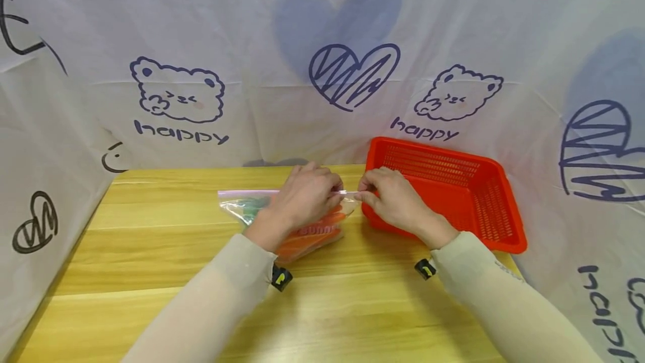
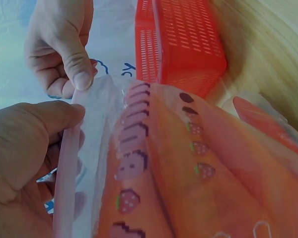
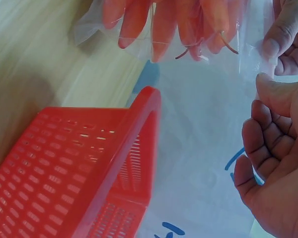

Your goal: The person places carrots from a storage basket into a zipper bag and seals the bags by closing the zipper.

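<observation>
A clear zip bag [image 1: 322, 231] with pink print and a pink zip strip [image 1: 245, 192] hangs just over the wooden table. Inside are long orange-red peppers with thin stems [image 3: 164, 29], and something green [image 1: 250, 209] at the left end, blurred by the plastic. My left hand [image 1: 307, 195] pinches the zip strip near its right part, the thumb lying along it in the left wrist view. Close beside it, my right hand [image 1: 393, 198] pinches the strip's right end between thumb and index finger. The other right fingers curl loosely in the right wrist view.
A red plastic basket [image 1: 506, 206] with slotted walls stands at the table's right, close to the right hand and forearm. The wooden table [image 1: 151, 256] extends to the left and front. A white printed cloth [image 1: 272, 116] hangs behind and at both sides.
</observation>
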`<action>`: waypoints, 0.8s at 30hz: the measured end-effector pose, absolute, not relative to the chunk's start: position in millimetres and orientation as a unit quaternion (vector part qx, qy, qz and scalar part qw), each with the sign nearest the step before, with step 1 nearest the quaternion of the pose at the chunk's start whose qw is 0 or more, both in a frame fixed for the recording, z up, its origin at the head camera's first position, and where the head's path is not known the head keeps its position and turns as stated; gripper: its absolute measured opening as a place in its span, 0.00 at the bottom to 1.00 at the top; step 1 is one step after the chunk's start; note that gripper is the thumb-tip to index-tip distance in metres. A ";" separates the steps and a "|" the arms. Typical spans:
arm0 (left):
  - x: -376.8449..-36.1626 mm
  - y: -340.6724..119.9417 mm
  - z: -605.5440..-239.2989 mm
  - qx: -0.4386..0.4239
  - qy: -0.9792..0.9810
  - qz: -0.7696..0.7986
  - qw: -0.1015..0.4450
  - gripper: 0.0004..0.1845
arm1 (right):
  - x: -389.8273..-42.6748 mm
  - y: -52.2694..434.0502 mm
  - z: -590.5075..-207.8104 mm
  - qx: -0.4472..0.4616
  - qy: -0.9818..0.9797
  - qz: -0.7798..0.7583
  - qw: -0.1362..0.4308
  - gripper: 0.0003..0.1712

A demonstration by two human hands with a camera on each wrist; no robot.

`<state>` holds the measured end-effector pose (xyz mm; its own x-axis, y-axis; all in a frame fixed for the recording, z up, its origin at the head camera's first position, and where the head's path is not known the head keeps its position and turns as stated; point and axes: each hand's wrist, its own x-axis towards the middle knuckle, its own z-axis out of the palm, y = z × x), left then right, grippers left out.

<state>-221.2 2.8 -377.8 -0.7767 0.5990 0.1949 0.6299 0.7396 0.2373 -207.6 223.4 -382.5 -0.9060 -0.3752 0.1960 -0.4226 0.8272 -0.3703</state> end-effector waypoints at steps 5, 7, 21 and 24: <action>-222.4 -2.6 -377.6 -0.339 -0.929 -0.136 0.052 0.08 | -207.7 227.3 -385.3 0.214 -0.954 0.201 0.060 0.07; -222.6 -5.7 -377.2 -0.342 -0.929 -0.133 0.052 0.08 | -207.5 228.6 -386.3 0.217 -0.953 0.200 0.063 0.07; -222.8 -26.1 -376.5 -0.356 -0.925 -0.105 0.074 0.10 | -204.9 227.2 -386.2 0.284 -0.947 0.094 0.121 0.07; -222.1 -30.0 -376.1 -0.356 -0.926 -0.104 0.075 0.10 | -205.1 225.6 -385.9 0.311 -0.936 0.062 0.153 0.07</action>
<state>-222.1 -30.0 -376.1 -0.7358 0.6430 0.2124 0.6742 0.7251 0.1402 -205.1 225.6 -385.9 -0.7600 -0.5629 0.3248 -0.6009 0.7990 -0.0212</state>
